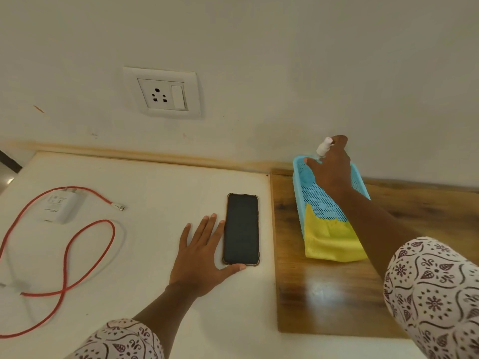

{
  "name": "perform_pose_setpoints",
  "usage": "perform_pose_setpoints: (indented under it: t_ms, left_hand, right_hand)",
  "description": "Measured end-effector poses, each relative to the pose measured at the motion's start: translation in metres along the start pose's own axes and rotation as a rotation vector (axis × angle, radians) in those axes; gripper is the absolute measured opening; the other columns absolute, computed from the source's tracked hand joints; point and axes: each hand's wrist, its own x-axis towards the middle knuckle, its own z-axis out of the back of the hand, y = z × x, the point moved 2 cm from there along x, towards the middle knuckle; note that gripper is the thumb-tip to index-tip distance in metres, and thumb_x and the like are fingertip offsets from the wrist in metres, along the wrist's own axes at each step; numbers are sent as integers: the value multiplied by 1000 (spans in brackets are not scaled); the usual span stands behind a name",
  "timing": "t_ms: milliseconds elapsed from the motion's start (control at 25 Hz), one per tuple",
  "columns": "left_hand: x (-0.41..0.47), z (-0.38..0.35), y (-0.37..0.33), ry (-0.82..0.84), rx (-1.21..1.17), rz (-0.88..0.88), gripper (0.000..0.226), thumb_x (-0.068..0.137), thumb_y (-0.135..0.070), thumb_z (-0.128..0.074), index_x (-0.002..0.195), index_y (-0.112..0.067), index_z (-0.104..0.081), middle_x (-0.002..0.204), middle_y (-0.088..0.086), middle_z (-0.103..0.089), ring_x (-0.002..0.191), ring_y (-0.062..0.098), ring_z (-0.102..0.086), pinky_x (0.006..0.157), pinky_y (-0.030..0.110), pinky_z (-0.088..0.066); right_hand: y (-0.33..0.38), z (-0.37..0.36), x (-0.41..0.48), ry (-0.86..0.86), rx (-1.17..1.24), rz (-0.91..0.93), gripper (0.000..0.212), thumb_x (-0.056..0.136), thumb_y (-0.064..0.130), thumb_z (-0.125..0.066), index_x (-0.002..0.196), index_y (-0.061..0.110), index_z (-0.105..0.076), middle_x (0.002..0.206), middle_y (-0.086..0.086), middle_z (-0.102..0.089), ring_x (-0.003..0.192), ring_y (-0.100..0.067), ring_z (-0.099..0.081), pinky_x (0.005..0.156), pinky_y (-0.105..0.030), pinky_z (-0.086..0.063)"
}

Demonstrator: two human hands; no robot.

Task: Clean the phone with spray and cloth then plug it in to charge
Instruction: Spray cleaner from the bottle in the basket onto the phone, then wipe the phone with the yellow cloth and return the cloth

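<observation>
Pale wall behind, with a socket (166, 95) set above a white surface (145, 182); to the right a wooden board (324, 294) carries a blue basket (360, 181).

By my reading the task has barely begun. The phone (241, 229) lies flat, screen up and dark, near the right edge of the white surface, with no mist or wipe marks that I can make out. The yellow cloth (329, 244) is draped over the near end of the basket, untouched. The charger (61, 206) and its red cable (64, 255) lie loose on the far left, well apart from the phone, and the socket is empty. So spraying, wiping and plugging in are all left to do.

The left hand (202, 257) rests open and flat on the surface, fingers spread, its thumb touching the phone's near corner and its fingers just beside the phone's left edge. The right hand (330, 167) reaches into the far end of the basket and closes around the spray (324, 146), whose white nozzle shows above the fingers; whether it is lifted yet I cannot tell.

The phone is slim, in a clear case with bumper corners, its glass black and glossy.
</observation>
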Motion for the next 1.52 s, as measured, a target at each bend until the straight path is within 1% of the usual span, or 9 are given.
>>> perform_pose_setpoints:
  t_ms: [320,440,600,680,760,880,960,1240,1520]
  left_hand:
    - [0,0,0,-6,-7,3,102,70,-90,-22,149,-25,-13,158,-1,-10,144,14,2,117,48,-2]
    - [1,-1,0,7,-14,6,103,70,-90,-21,149,-26,-11,159,-2,-7,144,14,4,118,48,-1]
    - [1,1,0,19,-10,7,104,69,-91,-16,149,-27,-4,159,-4,0,144,14,8,118,48,1]
    - [1,2,0,20,-10,3,103,68,-91,-15,149,-27,-3,159,-4,1,144,14,8,118,47,2]
    - [1,3,-1,14,-14,2,103,69,-91,-16,149,-26,-6,159,-3,-1,144,15,6,118,48,1]
    - [1,4,-1,3,-30,-3,103,69,-89,-19,149,-25,-11,158,-1,-7,145,17,1,118,49,-3]
    - [0,3,-1,6,-23,-3,102,70,-89,-19,149,-25,-11,158,-2,-7,145,16,1,118,49,-2]
    - [-1,3,0,7,-18,1,102,70,-90,-20,149,-26,-10,159,-3,-4,144,13,6,118,45,3]
    - [1,5,-2,19,-14,7,103,69,-91,-17,149,-27,-8,159,-3,-3,145,15,5,118,45,4]
  right_hand:
    - [7,39,-49,-112,106,-39,53,81,28,-66,121,5,-39,123,-15,-49,112,-25,-49,89,-31,-38]
    - [-15,69,-115,-341,221,-256,35,82,25,-62,109,10,-46,107,-8,-49,97,-22,-50,83,-38,-43]
    - [-45,69,-182,-427,670,-764,21,84,7,-56,69,17,-45,55,4,-51,49,-11,-48,46,-21,-43]
    - [-53,60,-201,-297,990,-909,35,91,2,-47,62,22,-52,64,-3,-53,60,-10,-51,75,-23,-50]
    - [-56,51,-203,-131,1256,-1057,58,94,-2,-35,55,27,-67,100,-18,-54,97,-16,-53,110,-37,-32]
    - [-61,44,-200,-105,1363,-1177,25,96,9,-41,110,9,-61,135,-18,-45,130,-28,-40,114,-40,-26]
    - [-55,47,-195,-52,1373,-1210,40,90,20,-54,128,9,-46,125,-11,-53,124,-25,-47,107,-38,-36]
    - [-34,62,-180,-64,1417,-1018,29,87,22,-58,116,20,-55,78,3,-77,90,-13,-68,70,-30,-59]
    - [28,106,-142,220,1189,-494,33,78,35,-60,107,20,-68,107,0,-73,95,-15,-69,67,-30,-59]
